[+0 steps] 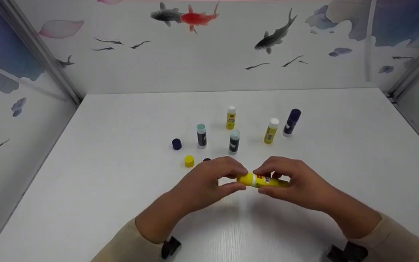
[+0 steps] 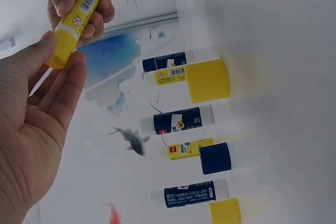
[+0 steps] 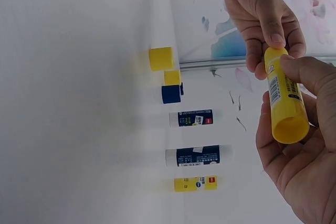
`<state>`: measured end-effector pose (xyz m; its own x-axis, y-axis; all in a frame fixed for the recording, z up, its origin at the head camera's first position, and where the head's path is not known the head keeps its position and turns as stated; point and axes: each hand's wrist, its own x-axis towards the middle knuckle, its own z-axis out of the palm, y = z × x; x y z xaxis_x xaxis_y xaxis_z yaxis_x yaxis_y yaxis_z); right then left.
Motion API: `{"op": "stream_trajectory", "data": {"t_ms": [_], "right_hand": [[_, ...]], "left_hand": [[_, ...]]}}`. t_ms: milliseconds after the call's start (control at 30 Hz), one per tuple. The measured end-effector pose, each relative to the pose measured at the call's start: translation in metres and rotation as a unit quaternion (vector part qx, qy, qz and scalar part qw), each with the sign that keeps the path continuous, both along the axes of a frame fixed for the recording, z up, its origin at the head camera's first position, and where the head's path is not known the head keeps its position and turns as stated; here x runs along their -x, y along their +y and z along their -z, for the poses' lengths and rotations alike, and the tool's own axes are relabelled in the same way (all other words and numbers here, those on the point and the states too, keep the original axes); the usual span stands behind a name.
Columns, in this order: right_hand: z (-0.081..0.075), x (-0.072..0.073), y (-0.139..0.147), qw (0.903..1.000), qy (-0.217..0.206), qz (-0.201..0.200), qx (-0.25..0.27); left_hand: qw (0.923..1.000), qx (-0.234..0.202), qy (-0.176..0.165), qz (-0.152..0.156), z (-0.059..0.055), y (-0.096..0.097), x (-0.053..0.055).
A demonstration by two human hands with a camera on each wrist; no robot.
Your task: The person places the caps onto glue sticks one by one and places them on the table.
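Note:
Both hands hold one yellow glue stick (image 1: pixel 266 181) level above the white table, near its front. My left hand (image 1: pixel 211 180) pinches the yellow cap (image 2: pixel 64 49) between thumb and fingers. Around the yellow body (image 3: pixel 285 95) my right hand (image 1: pixel 298 182) has its thumb and fingers curled. A white ring shows between cap and body; whether the cap is fully seated I cannot tell. The body's open yellow base faces the right wrist camera. Beyond the hands stand two glue sticks with dark labels (image 1: pixel 202 135) (image 1: pixel 234 142), upright with pale tops.
Farther back stand two yellow glue sticks (image 1: pixel 231 118) (image 1: pixel 271 131) with white tops and a navy-capped one (image 1: pixel 292 122). Loose caps lie left of centre: navy (image 1: pixel 176 144), yellow (image 1: pixel 189 161) and a dark one (image 1: pixel 207 159) partly behind my left hand. Printed panels (image 1: pixel 209 72) enclose the table.

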<state>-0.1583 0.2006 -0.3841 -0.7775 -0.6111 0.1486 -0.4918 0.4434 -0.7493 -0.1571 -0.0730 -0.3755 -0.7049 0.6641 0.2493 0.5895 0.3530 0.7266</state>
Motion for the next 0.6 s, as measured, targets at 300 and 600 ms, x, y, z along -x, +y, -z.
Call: {"op": "stream_trajectory", "data": {"t_ms": [300,600], "right_hand": [[-0.0013,-0.0027,-0.0009,0.9999,0.014,-0.001,0.005],[-0.0048,-0.0055,-0.0011,0.9998,0.019,0.007,0.002]], "left_hand": [[0.9999,-0.002,0.01,0.005,0.0004,0.0015,-0.0015],[0.9999,-0.012,0.008,0.008,-0.0004,0.0021,-0.0034]]}}
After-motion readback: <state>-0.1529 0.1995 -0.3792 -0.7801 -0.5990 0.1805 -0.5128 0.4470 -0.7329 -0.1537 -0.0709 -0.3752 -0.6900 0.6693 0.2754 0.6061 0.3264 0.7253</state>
